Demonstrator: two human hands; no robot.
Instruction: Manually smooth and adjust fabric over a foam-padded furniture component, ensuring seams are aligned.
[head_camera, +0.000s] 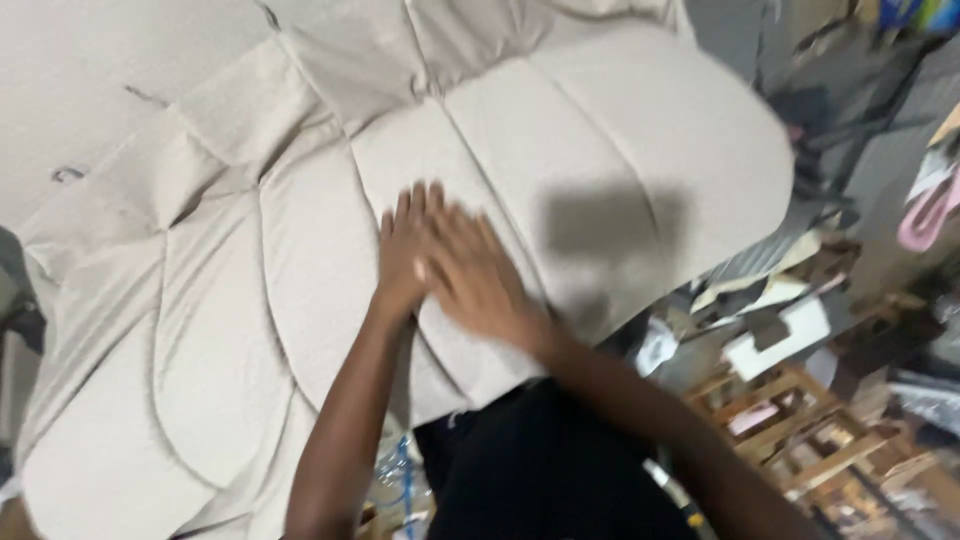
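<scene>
A large beige upholstered cushion cover (620, 130) with stitched seams fills most of the head view. My left hand (405, 250) lies flat on it with fingers stretched out. My right hand (485, 280) also rests flat on the fabric, partly overlapping the left hand, and it is blurred. Neither hand grips anything. A darker patch of shadow (610, 220) lies on the fabric just right of my hands. Loose folded flaps of the same beige fabric (230, 130) lie at the upper left.
Wooden frames and scraps (800, 420) are piled at the lower right. A pink strap-like thing (925, 215) hangs at the right edge. Dark clothing (540, 470) shows at the bottom centre. Clutter with a blue cord (403, 480) lies below the cushion.
</scene>
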